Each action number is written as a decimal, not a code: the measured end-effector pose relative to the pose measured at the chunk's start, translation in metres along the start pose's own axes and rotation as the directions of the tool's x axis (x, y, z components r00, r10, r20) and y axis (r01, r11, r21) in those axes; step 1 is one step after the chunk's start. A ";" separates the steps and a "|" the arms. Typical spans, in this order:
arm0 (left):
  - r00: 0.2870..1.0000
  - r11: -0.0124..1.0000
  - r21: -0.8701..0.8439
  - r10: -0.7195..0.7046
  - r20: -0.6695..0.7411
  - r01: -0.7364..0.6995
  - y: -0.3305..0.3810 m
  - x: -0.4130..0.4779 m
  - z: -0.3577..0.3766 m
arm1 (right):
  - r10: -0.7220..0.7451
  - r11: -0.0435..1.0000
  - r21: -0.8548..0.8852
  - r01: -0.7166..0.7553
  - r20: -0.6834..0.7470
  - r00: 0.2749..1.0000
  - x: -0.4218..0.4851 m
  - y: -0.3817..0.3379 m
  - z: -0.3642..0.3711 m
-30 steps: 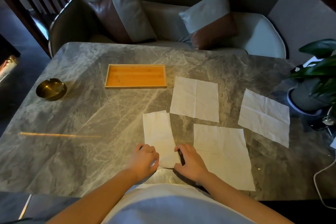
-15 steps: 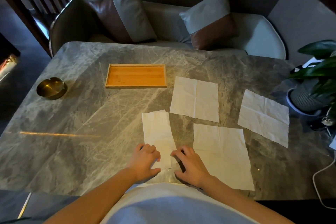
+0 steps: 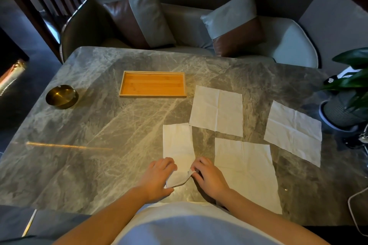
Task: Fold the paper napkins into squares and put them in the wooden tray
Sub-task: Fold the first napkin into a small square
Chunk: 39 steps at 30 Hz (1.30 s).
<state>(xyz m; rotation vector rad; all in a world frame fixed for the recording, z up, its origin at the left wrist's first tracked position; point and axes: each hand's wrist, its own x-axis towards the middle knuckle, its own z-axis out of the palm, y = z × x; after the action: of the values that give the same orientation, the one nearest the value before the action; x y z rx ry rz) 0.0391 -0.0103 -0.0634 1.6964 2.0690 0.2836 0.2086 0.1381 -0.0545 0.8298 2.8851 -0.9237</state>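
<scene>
Left hand (image 3: 159,177) and right hand (image 3: 211,177) pinched near corners of half-folded napkin (image 3: 177,143); judged best carried evenly toward wooden tray (image 3: 153,96), edges matched.

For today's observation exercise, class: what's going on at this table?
A person is folding paper napkins. The left hand and right hand grip the near end of a half-folded napkin, which is raised off the marble table. Three unfolded napkins lie flat to its right. The wooden tray beyond holds nothing yet.
</scene>
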 end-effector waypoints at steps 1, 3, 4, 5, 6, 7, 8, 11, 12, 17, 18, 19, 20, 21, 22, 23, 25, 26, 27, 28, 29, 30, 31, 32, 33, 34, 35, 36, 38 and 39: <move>1.000 1.000 -0.004 -0.005 -0.027 0.005 -0.001 -0.001 0.000 | -0.001 1.000 0.017 0.001 -0.013 1.000 0.000 0.001 0.000; 0.997 1.000 -0.024 -0.013 -0.078 0.011 -0.003 -0.001 -0.002 | 0.021 0.999 0.040 -0.019 -0.044 0.999 -0.003 0.001 -0.001; 0.995 0.999 -0.049 -0.023 -0.098 0.018 -0.003 0.000 -0.004 | 0.038 0.998 0.055 -0.035 -0.058 0.998 -0.004 0.001 -0.001; 0.992 0.997 -0.077 -0.035 -0.118 0.026 -0.003 0.001 -0.006 | 0.052 0.996 0.079 -0.047 -0.067 0.996 -0.005 0.001 -0.001; 0.989 0.994 -0.101 -0.046 -0.140 0.032 -0.002 0.003 -0.008 | 0.059 0.993 0.109 -0.052 -0.065 0.996 -0.007 0.001 -0.001; 0.985 0.993 -0.116 -0.051 -0.164 0.032 -0.001 0.004 -0.010 | 0.058 0.989 0.138 -0.050 -0.054 0.997 -0.008 0.000 -0.001; 0.980 0.991 -0.129 -0.052 -0.193 0.027 0.001 0.005 -0.012 | 0.053 0.986 0.160 -0.046 -0.040 0.998 -0.008 0.000 -0.001; 0.963 0.984 -0.178 -0.052 -0.265 0.005 0.006 0.005 -0.019 | 0.046 0.985 0.166 -0.042 -0.021 0.999 -0.004 -0.001 -0.005; 0.960 0.982 -0.189 -0.056 -0.274 0.003 0.007 0.005 -0.021 | 0.036 0.987 0.155 -0.031 -0.029 0.999 -0.001 -0.001 -0.006; 0.962 0.971 -0.238 -0.100 -0.255 0.038 0.006 0.001 -0.023 | 0.031 0.993 0.121 -0.014 -0.147 0.989 0.010 -0.003 -0.014; 0.959 0.967 -0.252 -0.116 -0.257 0.049 0.005 0.001 -0.024 | 0.040 0.991 0.130 -0.019 -0.161 0.986 0.012 -0.003 -0.014; 0.956 0.961 -0.268 -0.136 -0.262 0.064 0.005 0.000 -0.025 | 0.045 0.990 0.142 -0.021 -0.167 0.985 0.013 -0.003 -0.015; 0.950 0.955 -0.287 -0.160 -0.267 0.081 0.005 0.001 -0.026 | 0.045 0.988 0.152 -0.019 -0.168 0.985 0.014 -0.003 -0.015; 0.946 0.948 -0.303 -0.180 -0.270 0.094 0.006 0.001 -0.027 | 0.040 0.987 0.159 -0.013 -0.165 0.986 0.015 -0.003 -0.016; 0.943 0.944 -0.315 -0.188 -0.273 0.097 0.006 0.002 -0.028 | 0.033 0.986 0.164 -0.007 -0.157 0.987 0.015 -0.004 -0.017; 0.943 0.942 -0.321 -0.187 -0.277 0.093 0.007 0.002 -0.029 | 0.027 0.986 0.169 -0.002 -0.150 0.988 0.016 -0.004 -0.017; 0.943 0.944 -0.319 -0.182 -0.280 0.087 0.009 0.004 -0.031 | 0.025 0.984 0.180 0.001 -0.141 0.990 0.016 -0.006 -0.017; 0.942 0.943 -0.320 -0.185 -0.280 0.090 0.009 0.004 -0.032 | 0.029 0.983 0.183 -0.003 -0.135 0.990 0.016 -0.006 -0.018; 0.941 0.942 -0.323 -0.191 -0.280 0.096 0.009 0.005 -0.032 | 0.036 0.982 0.186 -0.011 -0.132 0.991 0.015 -0.007 -0.018; 0.940 0.940 -0.327 -0.197 -0.280 0.100 0.009 0.004 -0.032 | 0.046 0.982 0.189 -0.021 -0.132 0.990 0.014 -0.007 -0.018; 0.939 0.939 -0.328 -0.201 -0.277 0.104 0.008 0.004 -0.032 | 0.055 0.981 0.190 -0.029 -0.137 0.989 0.014 -0.007 -0.018; 0.941 0.939 -0.327 -0.204 -0.272 0.109 0.007 0.004 -0.031 | 0.063 0.981 0.189 -0.035 -0.143 0.988 0.013 -0.007 -0.018; 0.942 0.939 -0.325 -0.207 -0.263 0.115 0.006 0.003 -0.031 | 0.066 0.982 0.185 -0.038 -0.149 0.987 0.013 -0.007 -0.019; 0.943 0.939 -0.321 -0.210 -0.259 0.121 0.006 0.003 -0.030 | 0.069 0.983 0.181 -0.041 -0.151 0.986 0.013 -0.007 -0.019; 0.943 0.941 -0.316 -0.208 -0.261 0.120 0.006 0.003 -0.029 | 0.069 0.983 0.181 -0.041 -0.153 0.986 0.013 -0.008 -0.019; 0.942 0.944 -0.310 -0.201 -0.270 0.113 0.006 0.003 -0.029 | 0.071 0.982 0.185 -0.042 -0.152 0.986 0.014 -0.009 -0.019; 0.942 0.948 -0.301 -0.193 -0.275 0.106 0.006 0.003 -0.029 | 0.074 0.980 0.192 -0.044 -0.153 0.986 0.014 -0.010 -0.020; 0.943 0.952 -0.291 -0.184 -0.276 0.101 0.006 0.003 -0.029 | 0.077 0.979 0.198 -0.045 -0.153 0.985 0.015 -0.011 -0.020; 0.947 0.956 -0.284 -0.156 -0.281 0.073 0.006 0.003 -0.029 | 0.081 0.975 0.216 -0.046 -0.153 0.985 0.015 -0.012 -0.021; 0.948 0.956 -0.287 -0.149 -0.280 0.065 0.005 0.003 -0.029 | 0.084 0.972 0.231 -0.046 -0.158 0.984 0.015 -0.012 -0.022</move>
<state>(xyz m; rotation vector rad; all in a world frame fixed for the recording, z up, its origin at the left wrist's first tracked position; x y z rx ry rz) 0.0297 -0.0029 -0.0366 1.4374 2.2009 0.7976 0.1930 0.1491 -0.0327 1.0600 2.9046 -1.2519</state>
